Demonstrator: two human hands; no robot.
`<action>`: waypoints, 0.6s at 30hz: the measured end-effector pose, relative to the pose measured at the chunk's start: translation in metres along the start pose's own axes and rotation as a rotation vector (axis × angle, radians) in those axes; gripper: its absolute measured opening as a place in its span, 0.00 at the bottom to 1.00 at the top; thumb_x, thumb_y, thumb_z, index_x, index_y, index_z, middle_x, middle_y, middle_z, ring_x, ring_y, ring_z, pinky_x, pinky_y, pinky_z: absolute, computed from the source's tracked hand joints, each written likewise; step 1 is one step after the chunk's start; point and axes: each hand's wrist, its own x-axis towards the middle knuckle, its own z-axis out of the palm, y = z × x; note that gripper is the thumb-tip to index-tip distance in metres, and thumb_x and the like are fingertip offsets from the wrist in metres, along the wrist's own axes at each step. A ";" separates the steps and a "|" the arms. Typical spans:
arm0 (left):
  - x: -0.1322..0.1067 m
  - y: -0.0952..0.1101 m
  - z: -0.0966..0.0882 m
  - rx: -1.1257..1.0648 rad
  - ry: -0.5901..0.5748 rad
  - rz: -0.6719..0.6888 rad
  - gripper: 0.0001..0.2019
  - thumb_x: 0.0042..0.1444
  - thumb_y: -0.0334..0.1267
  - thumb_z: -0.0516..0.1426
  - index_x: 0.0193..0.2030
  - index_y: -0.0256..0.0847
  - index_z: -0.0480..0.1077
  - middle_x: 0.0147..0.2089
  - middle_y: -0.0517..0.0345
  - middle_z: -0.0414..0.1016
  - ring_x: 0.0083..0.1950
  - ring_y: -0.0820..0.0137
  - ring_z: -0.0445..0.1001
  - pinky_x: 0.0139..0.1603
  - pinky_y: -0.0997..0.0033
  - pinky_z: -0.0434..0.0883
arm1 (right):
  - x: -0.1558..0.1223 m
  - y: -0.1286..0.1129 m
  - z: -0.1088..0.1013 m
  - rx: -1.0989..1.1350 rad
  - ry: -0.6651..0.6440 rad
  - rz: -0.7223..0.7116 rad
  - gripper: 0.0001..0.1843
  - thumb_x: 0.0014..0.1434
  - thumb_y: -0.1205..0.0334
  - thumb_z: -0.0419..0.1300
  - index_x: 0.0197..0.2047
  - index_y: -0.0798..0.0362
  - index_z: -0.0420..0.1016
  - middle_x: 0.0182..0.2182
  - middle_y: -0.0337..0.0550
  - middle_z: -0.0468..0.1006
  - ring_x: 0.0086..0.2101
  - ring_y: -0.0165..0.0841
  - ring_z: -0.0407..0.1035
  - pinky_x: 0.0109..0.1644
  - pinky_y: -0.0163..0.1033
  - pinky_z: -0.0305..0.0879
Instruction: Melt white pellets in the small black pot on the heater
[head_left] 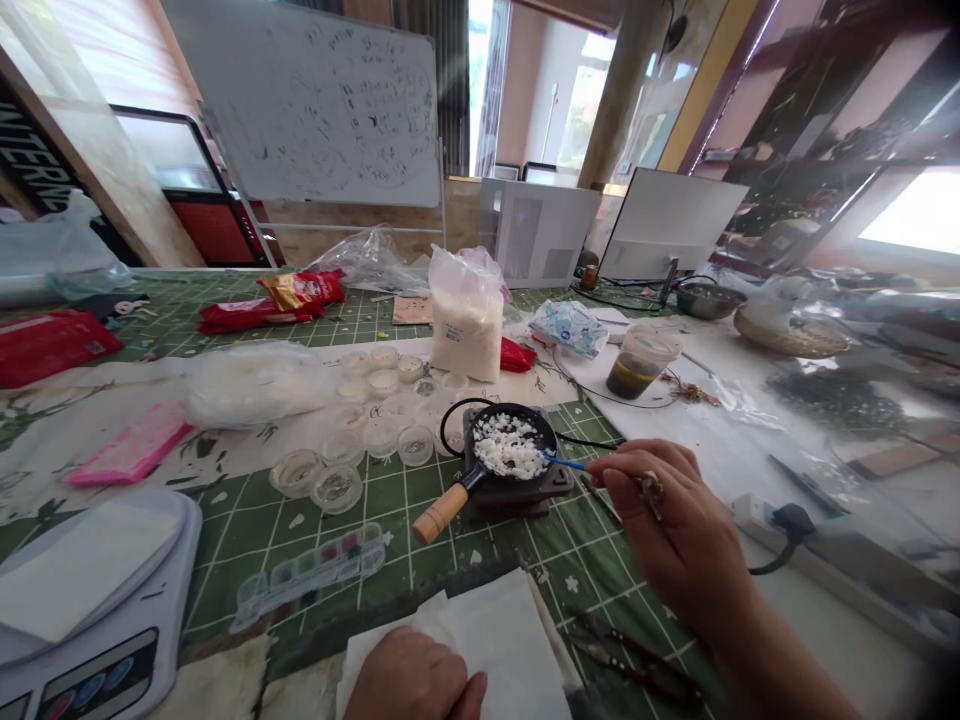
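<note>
My right hand (679,530) pinches a thin blue stick (566,463), its tip among the white flakes (510,446) in a small black frying pan (551,425). Something small and crumpled shows by its fingers. The pan has a wooden handle (441,513) and sits on a small dark hot plate (559,483). My left hand (412,675) lies curled closed on white paper sheets (510,640) at the near edge; whatever its fingers hold, if anything, is hidden. Behind the pan stands a bag of white granules (466,325).
Clear round cups (337,488) cluster left of the pan, near a pill organizer (311,570). A scale (169,600) stands at the left, scissors (637,655) lie near my right forearm. Farther right are a cup of dark liquid (641,365) and a plugged-in power strip (765,520).
</note>
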 end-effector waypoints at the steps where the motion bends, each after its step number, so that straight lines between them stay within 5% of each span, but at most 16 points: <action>1: 0.000 0.001 0.000 -0.008 -0.004 -0.004 0.17 0.55 0.32 0.49 0.15 0.42 0.59 0.14 0.63 0.64 0.16 0.73 0.67 0.19 0.69 0.55 | 0.002 -0.001 -0.001 0.005 -0.004 0.005 0.07 0.61 0.68 0.53 0.41 0.50 0.71 0.31 0.42 0.77 0.37 0.37 0.67 0.43 0.45 0.61; 6: -0.001 0.004 -0.004 -0.138 0.009 -0.139 0.19 0.58 0.34 0.48 0.16 0.41 0.58 0.15 0.62 0.63 0.17 0.74 0.65 0.19 0.71 0.56 | 0.011 -0.003 -0.003 -0.071 -0.019 -0.024 0.05 0.62 0.66 0.54 0.38 0.51 0.70 0.30 0.42 0.77 0.34 0.36 0.67 0.43 0.46 0.59; 13: -0.006 -0.014 -0.036 -0.687 0.140 -0.845 0.18 0.63 0.48 0.47 0.24 0.42 0.59 0.21 0.65 0.59 0.22 0.74 0.62 0.23 0.77 0.62 | 0.025 -0.010 -0.001 0.081 -0.021 0.018 0.07 0.63 0.64 0.52 0.38 0.50 0.71 0.29 0.40 0.77 0.33 0.34 0.69 0.43 0.45 0.61; 18: 0.007 -0.035 -0.070 -0.854 0.149 -1.002 0.17 0.57 0.56 0.52 0.39 0.44 0.61 0.25 0.66 0.65 0.26 0.72 0.65 0.26 0.75 0.65 | 0.022 -0.004 -0.001 0.218 -0.067 0.135 0.10 0.64 0.61 0.51 0.35 0.50 0.73 0.27 0.40 0.76 0.32 0.34 0.70 0.41 0.42 0.64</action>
